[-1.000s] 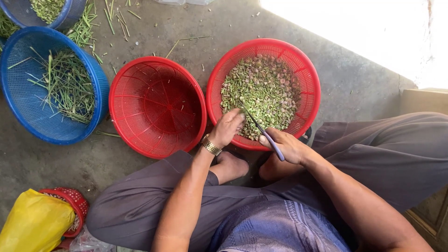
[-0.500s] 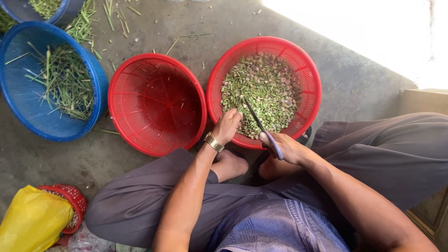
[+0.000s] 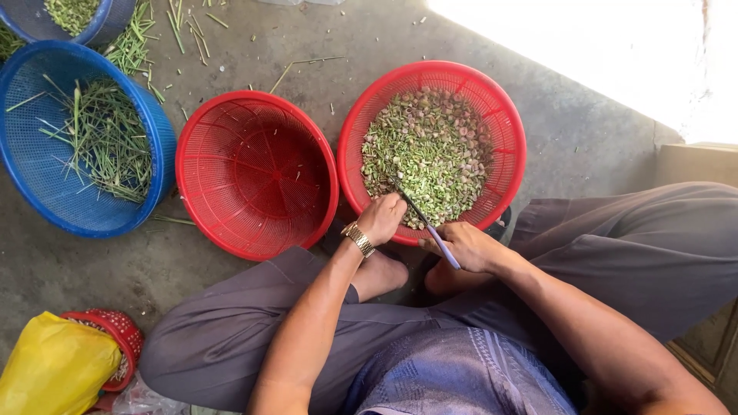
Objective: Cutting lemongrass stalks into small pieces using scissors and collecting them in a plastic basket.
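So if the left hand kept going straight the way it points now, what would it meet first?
Probably the heap of chopped green pieces inside the round red plastic basket: the left hand sits at the near rim, pointing inward. Height above the heap is unclear.

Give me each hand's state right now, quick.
Left hand: closed at the rim of the red basket of chopped green pieces; what it pinches cannot be told.
Right hand: closed on a knife.
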